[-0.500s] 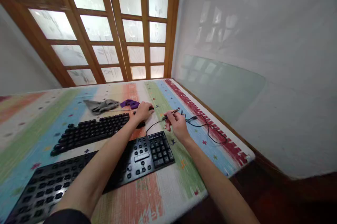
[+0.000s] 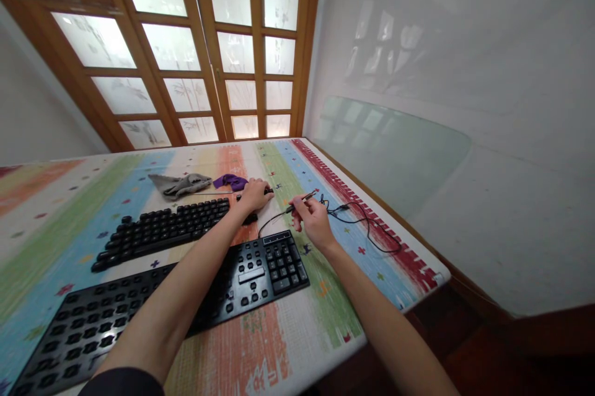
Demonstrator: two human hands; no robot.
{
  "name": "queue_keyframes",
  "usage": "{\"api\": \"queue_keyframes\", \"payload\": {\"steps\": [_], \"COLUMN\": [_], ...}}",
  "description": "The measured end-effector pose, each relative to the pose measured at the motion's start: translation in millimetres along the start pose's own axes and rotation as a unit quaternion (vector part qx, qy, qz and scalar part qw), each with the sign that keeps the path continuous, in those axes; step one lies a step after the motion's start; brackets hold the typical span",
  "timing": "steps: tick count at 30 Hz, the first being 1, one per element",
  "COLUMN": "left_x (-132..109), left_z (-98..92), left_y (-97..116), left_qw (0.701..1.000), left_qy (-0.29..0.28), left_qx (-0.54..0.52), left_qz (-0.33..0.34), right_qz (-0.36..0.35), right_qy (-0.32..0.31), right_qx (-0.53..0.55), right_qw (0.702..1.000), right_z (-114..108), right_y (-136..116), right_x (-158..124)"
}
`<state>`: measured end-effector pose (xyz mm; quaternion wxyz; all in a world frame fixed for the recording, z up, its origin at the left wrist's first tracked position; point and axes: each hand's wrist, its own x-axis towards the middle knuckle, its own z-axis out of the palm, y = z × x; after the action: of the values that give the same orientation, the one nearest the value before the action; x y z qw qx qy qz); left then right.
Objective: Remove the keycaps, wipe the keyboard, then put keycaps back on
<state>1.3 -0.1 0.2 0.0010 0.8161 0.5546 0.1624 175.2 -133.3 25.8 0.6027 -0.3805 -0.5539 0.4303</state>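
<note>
Two black keyboards lie on a striped, multicoloured tablecloth (image 2: 288, 334). The far keyboard (image 2: 162, 228) has my left hand (image 2: 255, 194) resting closed over its right end. The near keyboard (image 2: 153, 303) lies under my left forearm. My right hand (image 2: 310, 217) pinches a thin dark pen-like tool (image 2: 302, 200) just beyond the near keyboard's number pad. A black cable (image 2: 367, 228) loops over the cloth to the right of that hand.
A grey cloth (image 2: 181, 184) and a purple cloth (image 2: 230, 181) lie behind the far keyboard. The table's right edge runs close to a white wall with a glass panel (image 2: 395, 154) leaning on it. Wooden-framed frosted doors (image 2: 209, 49) stand behind the table.
Both hands keep their places; only the camera has shifted slightly, so the scene sits a little higher in view.
</note>
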Motion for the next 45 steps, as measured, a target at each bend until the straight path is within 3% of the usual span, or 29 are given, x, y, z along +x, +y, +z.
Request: {"api": "queue_keyframes", "payload": {"steps": [9,17,22,27,32,38,45], "left_x": [-22,-72,-106,-120,-126,-129,-129], "left_z": [-21.4,-38.3,-41.6,-39.9,-33.3,-28.8,-28.4], "left_y": [0,17,33,45,48,49,50], "left_qw": [0.997,0.981,0.953,0.946,0.937,0.935,0.936], "left_qy": [0.048,0.058,0.002,-0.027,-0.031,-0.015,-0.008], "left_qx": [-0.028,-0.096,-0.204,-0.247,-0.283,-0.305,-0.301], "left_qz": [0.052,0.156,0.223,0.209,0.202,0.178,0.183], "right_qz": [-0.006,-0.051,-0.074,-0.101,-0.019,0.016,0.068], "right_qy": [0.002,0.054,-0.015,-0.084,-0.194,-0.204,-0.282], "right_qx": [-0.028,-0.136,-0.198,-0.248,-0.204,-0.152,-0.117], "right_qw": [1.0,0.988,0.977,0.96,0.959,0.967,0.95], "right_z": [-2,-11,-16,-23,-34,-41,-40], "right_y": [-3,3,3,-6,-8,-10,-8], "right_x": [-1,2,2,3,7,10,8]}}
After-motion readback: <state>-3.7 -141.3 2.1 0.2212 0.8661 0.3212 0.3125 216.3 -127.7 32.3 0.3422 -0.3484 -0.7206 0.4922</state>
